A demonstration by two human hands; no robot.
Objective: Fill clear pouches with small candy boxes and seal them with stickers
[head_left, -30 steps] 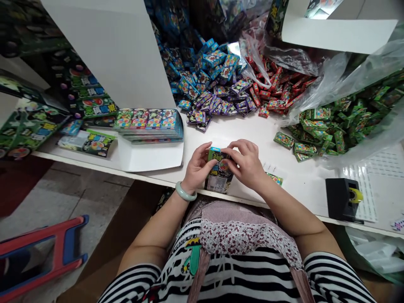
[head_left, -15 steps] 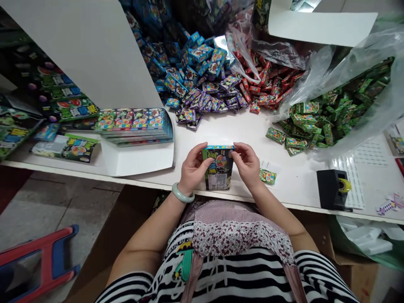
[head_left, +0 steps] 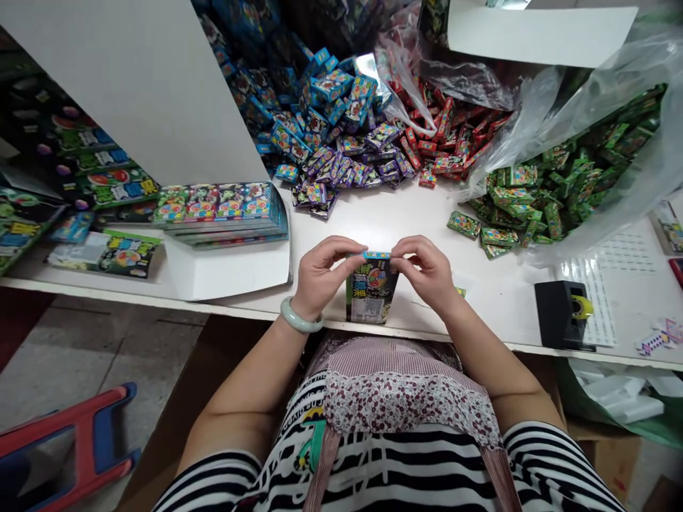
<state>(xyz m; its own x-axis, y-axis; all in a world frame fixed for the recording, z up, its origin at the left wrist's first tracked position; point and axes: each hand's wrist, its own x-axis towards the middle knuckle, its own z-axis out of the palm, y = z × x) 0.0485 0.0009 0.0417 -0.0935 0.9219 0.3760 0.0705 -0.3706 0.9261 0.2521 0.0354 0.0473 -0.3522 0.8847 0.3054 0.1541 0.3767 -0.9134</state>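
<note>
Two-handed pinch on an upright carton (head_left: 372, 293).
My left hand (head_left: 321, 279) pinches the carton's top edge at its left end between thumb and fingers, and my right hand (head_left: 428, 279) pinches the right end likewise; the carton stands near the front edge of the white table (head_left: 421, 224), between the open white box (head_left: 240, 272) on the left and the tape dispenser (head_left: 553, 316) on the right.
</note>
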